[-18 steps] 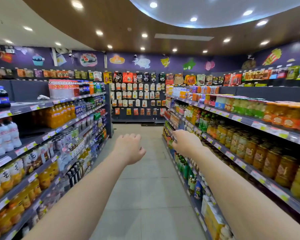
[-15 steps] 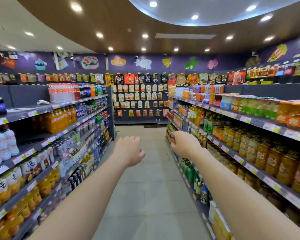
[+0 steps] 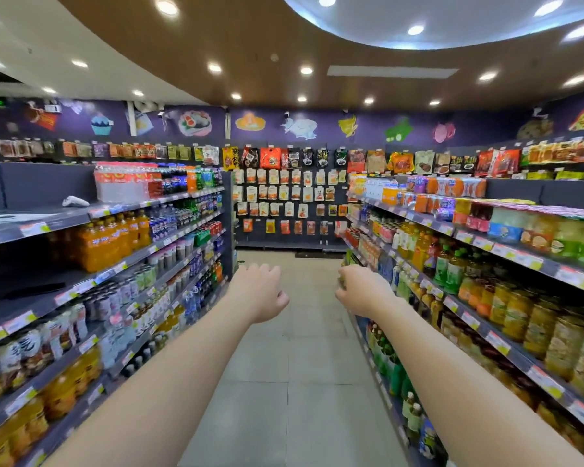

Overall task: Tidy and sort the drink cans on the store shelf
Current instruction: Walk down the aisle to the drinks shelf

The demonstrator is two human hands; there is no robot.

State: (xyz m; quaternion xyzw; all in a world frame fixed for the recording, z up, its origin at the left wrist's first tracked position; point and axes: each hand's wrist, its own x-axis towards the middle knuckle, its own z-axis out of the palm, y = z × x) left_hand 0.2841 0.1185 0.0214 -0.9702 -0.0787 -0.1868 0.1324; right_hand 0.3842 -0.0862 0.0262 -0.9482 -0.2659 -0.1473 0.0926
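Note:
I stand in a store aisle with both bare arms stretched forward. My left hand hangs over the floor with its fingers curled and nothing visible in it. My right hand is curled too, back toward me, close to the right shelving; its palm is hidden, and a dark sliver shows at its fingertips. Small drink cans stand in rows on a middle left shelf. Orange and purple cans line the top right shelf, one purple can lying on its side.
Orange juice bottles and water packs fill the upper left shelves. Jars and green bottles crowd the right side. Snack bags hang on the back wall. A tiled floor runs between the shelf rows.
The view has moved a little forward along the aisle; the dark bottles at the near left have slipped out of sight. Both hands keep the same curled pose.

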